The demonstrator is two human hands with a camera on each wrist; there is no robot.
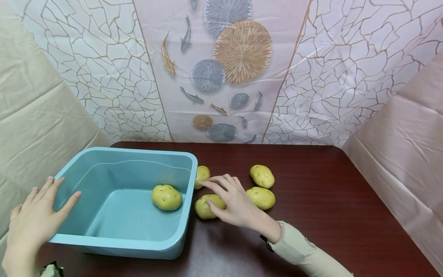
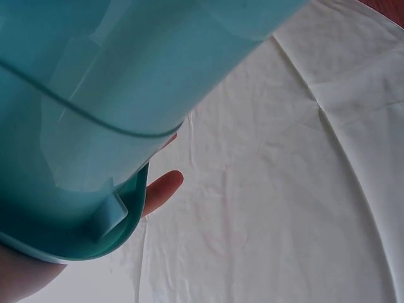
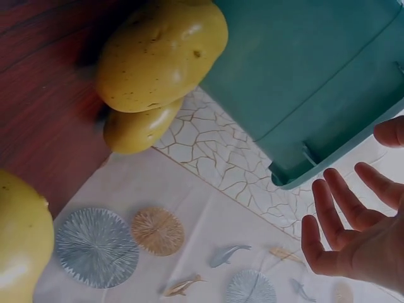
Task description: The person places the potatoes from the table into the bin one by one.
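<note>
A yellow potato (image 1: pixel 167 197) lies inside the light blue plastic basin (image 1: pixel 124 242), near its right wall. My left hand (image 1: pixel 36 215) rests at the basin's left rim with its fingers spread; the left wrist view shows a fingertip (image 2: pixel 163 190) beside the rim's corner. To the right of the basin, my right hand (image 1: pixel 233 200) hovers over a potato (image 1: pixel 204 207), its fingers slightly bent and nothing in its grasp. Behind that one, another potato (image 1: pixel 202 175) sits against the basin's outer wall. In the right wrist view, the right hand (image 3: pixel 360 233) appears apart from the nearest potato (image 3: pixel 161 57).
Further right on the dark red table (image 1: pixel 311 207) are two more potatoes, a rear one (image 1: pixel 262 176) and a front one (image 1: pixel 263 198) partly behind the right hand. Patterned cloth (image 1: pixel 318 96) hangs along the back, and pale cloth (image 1: pixel 398 154) borders both sides.
</note>
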